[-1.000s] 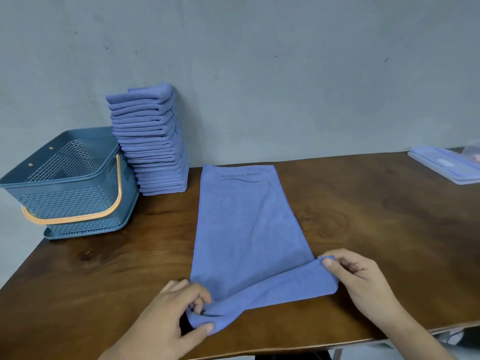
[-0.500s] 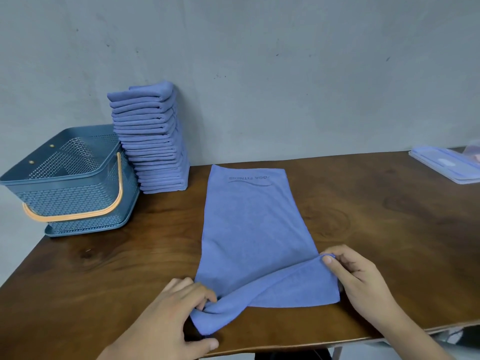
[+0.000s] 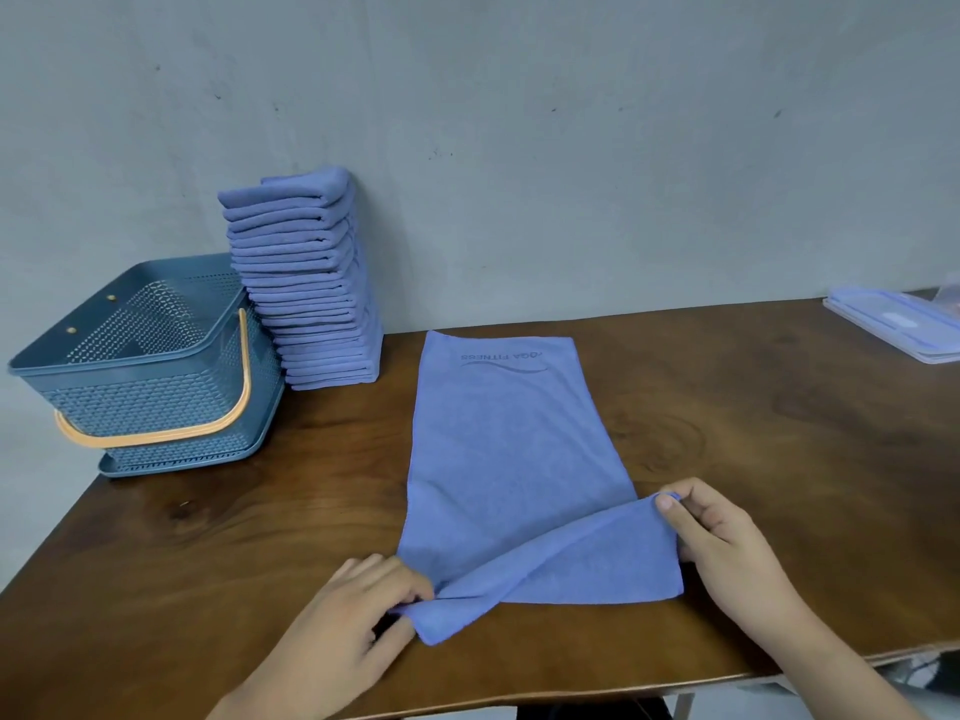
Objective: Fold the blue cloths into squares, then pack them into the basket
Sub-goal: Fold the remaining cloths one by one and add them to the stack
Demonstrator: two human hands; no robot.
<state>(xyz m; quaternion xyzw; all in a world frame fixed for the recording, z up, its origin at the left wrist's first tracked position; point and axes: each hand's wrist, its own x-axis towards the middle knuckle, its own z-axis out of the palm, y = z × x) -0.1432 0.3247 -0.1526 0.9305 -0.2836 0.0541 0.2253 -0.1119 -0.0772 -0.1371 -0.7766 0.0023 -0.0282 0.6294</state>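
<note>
Head view, looking down on the desk (image 3: pixel 779 407): the blue cloth (image 3: pixel 514 459) lies flat along the middle, its printed end toward the wall and its near end lifted. The left hand (image 3: pixel 343 631) has a pinching grip on the near left corner, fingers curled round the fabric. The right hand (image 3: pixel 727 553) pinches the near right edge, thumb on top, its grip closed on a fold running across to the other hand. Far left, the basket (image 3: pixel 145 366) stands with its orange handle (image 3: pixel 156 433) down, just beside a tall stack of folded cloths (image 3: pixel 306 283) against the wall. A clear lidded box (image 3: pixel 893 324) sits far right.
</note>
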